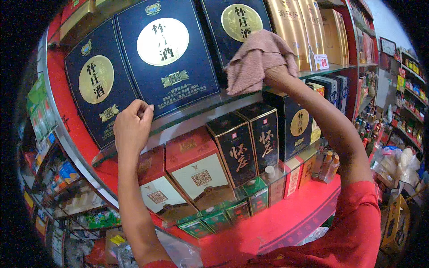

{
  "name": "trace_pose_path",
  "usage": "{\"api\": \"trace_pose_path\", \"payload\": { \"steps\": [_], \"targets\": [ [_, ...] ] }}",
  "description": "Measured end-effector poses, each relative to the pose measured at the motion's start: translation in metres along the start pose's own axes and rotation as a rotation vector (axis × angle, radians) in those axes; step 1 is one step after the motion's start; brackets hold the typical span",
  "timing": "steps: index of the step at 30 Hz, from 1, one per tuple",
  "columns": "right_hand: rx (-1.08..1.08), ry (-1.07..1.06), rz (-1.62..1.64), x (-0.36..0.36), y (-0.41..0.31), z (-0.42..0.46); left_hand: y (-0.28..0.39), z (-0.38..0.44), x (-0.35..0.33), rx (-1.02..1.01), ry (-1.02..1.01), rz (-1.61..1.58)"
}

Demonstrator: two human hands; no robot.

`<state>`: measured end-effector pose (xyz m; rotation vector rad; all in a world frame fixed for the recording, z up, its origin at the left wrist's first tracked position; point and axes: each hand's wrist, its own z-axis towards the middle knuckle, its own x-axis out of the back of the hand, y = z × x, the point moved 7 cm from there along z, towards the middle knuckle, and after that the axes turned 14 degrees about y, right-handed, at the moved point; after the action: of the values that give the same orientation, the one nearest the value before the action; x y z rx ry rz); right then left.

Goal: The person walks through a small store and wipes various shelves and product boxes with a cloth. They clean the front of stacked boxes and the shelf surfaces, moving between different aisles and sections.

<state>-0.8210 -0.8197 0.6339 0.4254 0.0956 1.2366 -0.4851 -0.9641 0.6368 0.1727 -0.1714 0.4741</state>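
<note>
My right hand [275, 74] grips a brownish-pink cloth [256, 63], which drapes over most of the fingers. The cloth covers the lower part of a dark blue liquor carton [218, 30] and hangs at the front edge of the glass shelf [187, 115]. Loosely curled, my left hand [132, 125] is in front of two more dark blue cartons, the left one [97, 80] and the middle one [171, 50]. No object shows in it; whether its knuckles touch the cartons is hard to tell.
Gold cartons [291, 30] and a price tag [320, 62] stand right of the cloth. Below are red-and-white boxes [197, 171], black cartons [234, 150] and a small white cup [269, 172]. Small bottles [328, 167] stand on the red ledge [285, 217]. Stocked shelves flank both sides.
</note>
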Motion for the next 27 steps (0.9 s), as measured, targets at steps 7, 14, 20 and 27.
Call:
{"api": "trace_pose_path", "payload": {
  "steps": [7,14,20,27],
  "targets": [
    [-0.247,-0.438,-0.156,0.003,0.018,-0.029,-0.005,0.000,-0.002,0.037,-0.056,0.008],
    [-0.229,-0.041,-0.103,-0.044,0.108,0.072,-0.004,0.002,-0.010,0.066,-0.067,-0.037],
    [-0.358,0.330,0.440,-0.004,0.057,0.148,-0.007,0.001,0.004,0.061,-0.074,0.013],
    [-0.410,0.349,0.242,-0.031,0.063,0.166,-0.009,0.001,-0.004,0.009,-0.041,0.035]
  ]
}}
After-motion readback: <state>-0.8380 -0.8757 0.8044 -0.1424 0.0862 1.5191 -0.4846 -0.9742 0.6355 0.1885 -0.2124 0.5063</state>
